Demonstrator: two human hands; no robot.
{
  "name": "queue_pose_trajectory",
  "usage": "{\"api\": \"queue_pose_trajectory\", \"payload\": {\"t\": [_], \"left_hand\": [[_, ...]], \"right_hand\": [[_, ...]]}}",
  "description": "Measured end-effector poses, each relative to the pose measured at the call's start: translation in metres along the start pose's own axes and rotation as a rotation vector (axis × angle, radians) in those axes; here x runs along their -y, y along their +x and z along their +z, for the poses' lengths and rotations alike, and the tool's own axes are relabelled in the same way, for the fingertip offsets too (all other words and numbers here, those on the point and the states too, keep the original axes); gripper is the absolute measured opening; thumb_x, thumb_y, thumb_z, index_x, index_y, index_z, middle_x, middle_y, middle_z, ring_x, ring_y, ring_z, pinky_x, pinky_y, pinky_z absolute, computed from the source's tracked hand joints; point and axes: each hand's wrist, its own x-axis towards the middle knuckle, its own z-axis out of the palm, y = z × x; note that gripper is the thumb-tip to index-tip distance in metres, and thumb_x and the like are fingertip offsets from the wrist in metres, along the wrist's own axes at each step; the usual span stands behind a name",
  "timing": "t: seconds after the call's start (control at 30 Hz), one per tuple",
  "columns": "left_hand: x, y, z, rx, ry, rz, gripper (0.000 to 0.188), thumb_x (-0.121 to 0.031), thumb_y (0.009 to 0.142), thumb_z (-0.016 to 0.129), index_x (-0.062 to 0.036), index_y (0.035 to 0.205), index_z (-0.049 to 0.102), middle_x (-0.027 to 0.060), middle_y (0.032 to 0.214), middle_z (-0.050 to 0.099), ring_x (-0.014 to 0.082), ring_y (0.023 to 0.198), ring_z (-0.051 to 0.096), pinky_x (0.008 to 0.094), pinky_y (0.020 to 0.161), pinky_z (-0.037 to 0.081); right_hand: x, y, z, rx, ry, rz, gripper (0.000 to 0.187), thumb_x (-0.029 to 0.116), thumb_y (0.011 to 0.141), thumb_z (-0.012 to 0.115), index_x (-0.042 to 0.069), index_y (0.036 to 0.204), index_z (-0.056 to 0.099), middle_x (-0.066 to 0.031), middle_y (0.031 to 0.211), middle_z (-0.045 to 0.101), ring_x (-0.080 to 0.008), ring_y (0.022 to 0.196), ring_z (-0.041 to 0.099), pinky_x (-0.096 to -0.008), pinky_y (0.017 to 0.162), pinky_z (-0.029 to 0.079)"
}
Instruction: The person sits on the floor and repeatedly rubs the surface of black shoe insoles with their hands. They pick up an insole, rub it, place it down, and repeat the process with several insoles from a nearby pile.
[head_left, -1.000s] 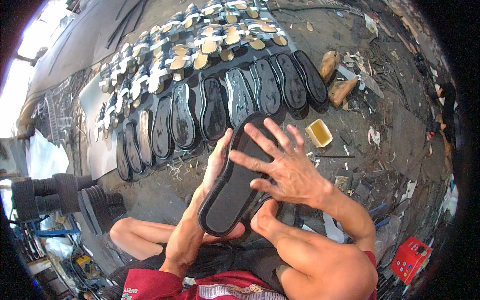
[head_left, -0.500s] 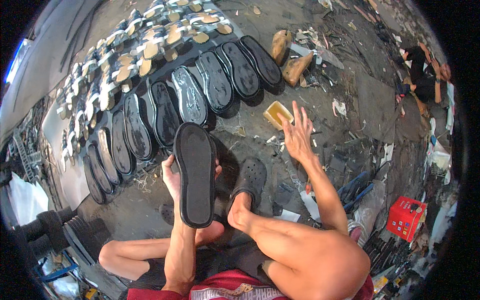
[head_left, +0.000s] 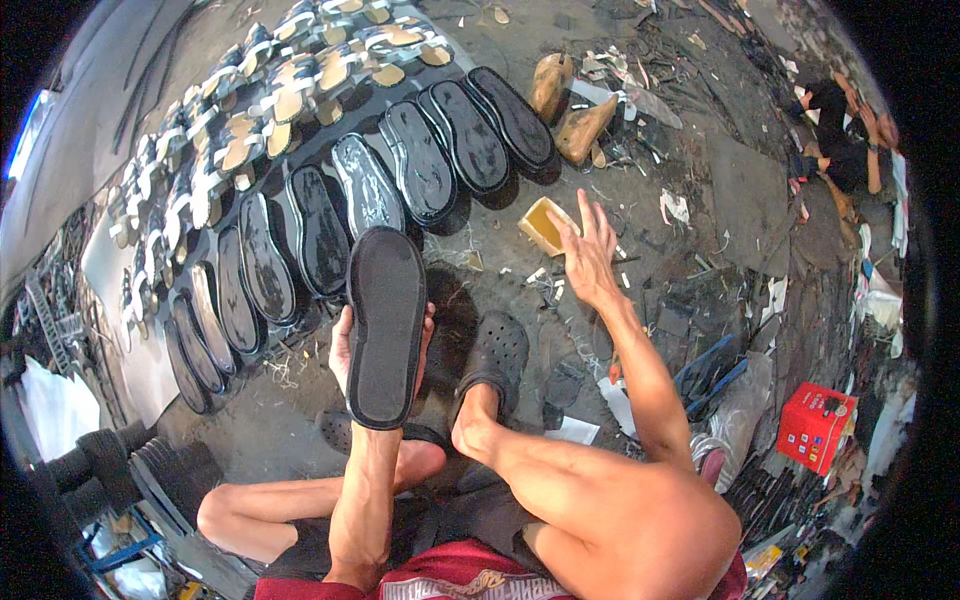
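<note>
Head view: we see both bare hands above the littered workshop floor (head_left: 740, 205).
Black shoe sole (head_left: 386, 330): we find it raised in front of us, between the row of glossy black soles (head_left: 420, 165) and our lap, its long axis nearly upright in view.
Sole's look: we see a matte, dark face with a thin border running round the edge, slightly waisted; it looks dry beside the shiny ones in the row.
Left hand (head_left: 342, 350): we grip the sole from behind, the hand wrapped to both long edges.
Right hand (head_left: 592, 255): we have it wide, fingers spread beside the cream rectangular tub (head_left: 541, 234), holding nothing visible; whether a fingertip touches the rim, we cannot tell.
Step in hand: we judge it as steadying the sole while reaching toward the tub.
Next move: it seems to call for a level left grip and careful fingers around the tub's rim.
</note>
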Motion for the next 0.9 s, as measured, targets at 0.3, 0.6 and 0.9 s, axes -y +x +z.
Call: {"api": "queue_pose_trajectory", "payload": {"t": [0.3, 0.6, 0.9], "left_hand": [[-0.001, -0.007, 0.008, 0.059, 0.009, 0.049, 0.082, -0.048, 0.104, 0.058, 0.0151, 0.153, 0.044, 0.0449, 0.144, 0.053, 0.0541, 0.127, 0.062, 0.0524, 0.106, 0.061], [0.023, 0.013, 0.012, 0.072, -0.018, -0.039, 0.082, -0.055, 0.109, 0.05, 0.0078, 0.16, 0.041, 0.0392, 0.158, 0.045, 0.054, 0.134, 0.057, 0.0581, 0.113, 0.054], [0.045, 0.008, 0.031, 0.105, 0.116, 0.032, 0.053, -0.043, 0.114, 0.047, 0.0006, 0.136, 0.068, 0.0221, 0.121, 0.078, 0.0346, 0.106, 0.078, 0.0477, 0.097, 0.064]], "right_hand": [[-0.003, -0.016, -0.014, -0.132, 0.235, 0.194, 0.069, 0.06, 0.116, 0.024, 0.017, 0.158, 0.059, -0.0121, 0.181, 0.018, -0.0441, 0.161, 0.02, -0.0571, 0.131, 0.011], [0.068, -0.017, -0.082, 0.064, 1.527, 0.447, 0.081, 0.062, 0.115, 0.025, 0.0, 0.163, 0.045, -0.012, 0.144, 0.069, -0.0227, 0.144, 0.052, -0.0382, 0.127, 0.016], [0.194, -0.033, -0.09, 0.028, 0.245, -0.468, 0.07, 0.07, 0.112, 0.018, 0.036, 0.161, 0.055, -0.0146, 0.181, 0.019, -0.0479, 0.16, 0.018, -0.0628, 0.128, 0.01]]}}
